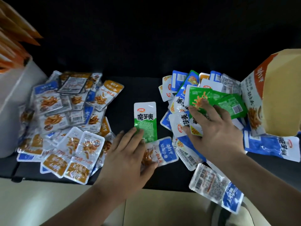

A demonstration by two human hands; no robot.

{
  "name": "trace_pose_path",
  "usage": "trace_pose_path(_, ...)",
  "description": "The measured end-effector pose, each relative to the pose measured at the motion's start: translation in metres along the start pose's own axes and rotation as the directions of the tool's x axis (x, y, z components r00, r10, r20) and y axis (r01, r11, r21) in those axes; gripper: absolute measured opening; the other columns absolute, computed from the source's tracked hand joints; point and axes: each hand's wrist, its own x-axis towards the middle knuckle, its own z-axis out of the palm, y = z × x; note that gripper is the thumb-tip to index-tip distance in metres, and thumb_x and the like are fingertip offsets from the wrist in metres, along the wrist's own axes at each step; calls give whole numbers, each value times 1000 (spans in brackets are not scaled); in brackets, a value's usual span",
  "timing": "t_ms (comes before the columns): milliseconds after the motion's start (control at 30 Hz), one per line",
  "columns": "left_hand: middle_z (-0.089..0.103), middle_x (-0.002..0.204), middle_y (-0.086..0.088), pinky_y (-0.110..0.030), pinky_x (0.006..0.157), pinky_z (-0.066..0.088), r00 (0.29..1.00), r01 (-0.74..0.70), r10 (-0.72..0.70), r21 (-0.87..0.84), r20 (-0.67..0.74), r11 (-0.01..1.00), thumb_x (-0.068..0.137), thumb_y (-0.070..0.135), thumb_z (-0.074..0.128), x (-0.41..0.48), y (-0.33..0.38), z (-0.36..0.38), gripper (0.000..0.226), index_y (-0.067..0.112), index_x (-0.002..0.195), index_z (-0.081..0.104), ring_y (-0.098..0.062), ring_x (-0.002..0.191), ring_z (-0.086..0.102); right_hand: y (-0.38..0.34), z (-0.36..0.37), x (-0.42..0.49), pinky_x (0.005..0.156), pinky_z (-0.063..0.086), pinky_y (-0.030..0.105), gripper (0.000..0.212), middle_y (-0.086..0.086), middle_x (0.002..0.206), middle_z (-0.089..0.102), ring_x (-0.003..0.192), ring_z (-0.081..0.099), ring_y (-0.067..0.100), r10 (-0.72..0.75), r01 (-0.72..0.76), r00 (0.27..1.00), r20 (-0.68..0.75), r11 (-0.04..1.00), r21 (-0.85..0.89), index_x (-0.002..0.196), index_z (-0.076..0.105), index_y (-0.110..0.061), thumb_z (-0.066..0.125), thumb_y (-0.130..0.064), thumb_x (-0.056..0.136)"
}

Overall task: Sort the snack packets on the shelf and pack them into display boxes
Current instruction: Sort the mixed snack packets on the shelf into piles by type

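On the dark shelf point(146, 88) before you: snack packets in two heaps, both of your hands down among them.

Head view. The orange-and-blue heap point(65, 121) lies to the left and the blue-and-green heap point(179, 88) to the right, just beside the cardboard display box point(275, 98). A single green packet point(145, 118) lies lengthwise between the heaps. Your left hand point(128, 154) rests, fingers nearly straight, on a blue fish packet point(164, 150), its fingertips touching the green packet's near end. Your right hand point(216, 129) presses on the right heap with fingers spread, gripping nothing. The hands are apart. One clear-and-blue packet point(215, 191) overhangs the shelf's near edge.
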Motion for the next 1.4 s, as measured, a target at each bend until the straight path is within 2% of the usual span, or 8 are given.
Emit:
trace_pose_path(167, 34, 166, -9, -55, 121, 35, 998, -21, 28, -149, 48, 989, 100, 56, 46, 6, 8, 2, 58, 24, 148, 51, -26, 157, 24, -4, -3, 3, 71, 57, 53, 62, -5, 159, 41, 138, 41, 37, 19, -19, 1000, 21, 1000, -11, 148, 49, -41, 54, -67, 92)
trace_pose_path(267, 42, 159, -5, -57, 120, 35, 998, 46, -35, -238, 50, 970, 94, 49, 56, 14, 10, -2, 47, 25, 135, 57, -24, 153, 32, -2, -5, 3, 75, 59, 53, 65, -9, 161, 36, 142, 36, 33, 9, -9, 1000, 13, 999, 33, 149, 46, -43, 53, -70, 90)
trace_pose_path(467, 66, 89, 12, -20, 60, 42, 961, 264, -275, -352, 19, 898, 81, 30, 84, 30, 19, -32, 35, 31, 100, 54, -6, 75, 60, 18, -25, -12, 106, 42, 69, 72, -13, 168, 22, 157, 14, 30, -67, 69, 998, -20, 904, 421, 150, 46, -46, 57, -66, 82)
trace_pose_path(600, 76, 90, 18, -12, 61, 53, 851, 426, -501, -764, 157, 484, 90, 20, 79, 33, 34, -43, 24, 35, 101, 64, 0, 81, 73, 22, -32, -51, 112, 35, 71, 72, -5, 171, 18, 158, 9, 33, -32, 38, 999, -23, 915, 402, 151, 45, -43, 72, -49, 84)
trace_pose_path(667, 79, 93, 17, -20, 64, 58, 803, 454, -520, -864, 290, 218, 91, 14, 78, 35, 52, -44, 25, 32, 105, 68, -5, 81, 76, 17, -33, -69, 122, 25, 63, 91, -7, 173, -7, 159, -8, 29, -23, -24, 991, 132, 940, 340, 155, 16, -60, 67, -67, 81)
trace_pose_path(800, 77, 88, 13, -12, 59, 52, 755, 544, -493, -832, 432, 105, 94, 23, 75, 34, 86, -36, 17, 30, 107, 67, 1, 76, 72, 19, -32, -79, 126, -2, 41, 116, -15, 159, -44, 151, -33, 19, 23, -80, 912, 410, 989, 123, 142, -36, -62, 56, -87, 75)
trace_pose_path(1067, 72, 66, 9, -12, 46, 44, 733, 588, -490, -802, 472, 107, 88, 15, 80, 55, 111, -29, 12, 19, 92, 70, 2, 54, 61, 57, 0, -66, 88, 57, 49, 80, -7, 163, 40, 145, 44, 30, 21, -23, 1000, 11, 971, 236, 150, 47, -44, 63, -71, 77)
trace_pose_path(1400, 75, 75, 8, -13, 54, 49, 731, 591, -499, -797, 466, 122, 84, 14, 85, 55, 96, -29, 17, 20, 89, 70, -4, 65, 70, 60, 8, -66, 77, 60, 50, 72, -4, 160, 43, 144, 45, 28, 33, -11, 997, -63, 949, 315, 145, 56, -41, 63, -73, 81)
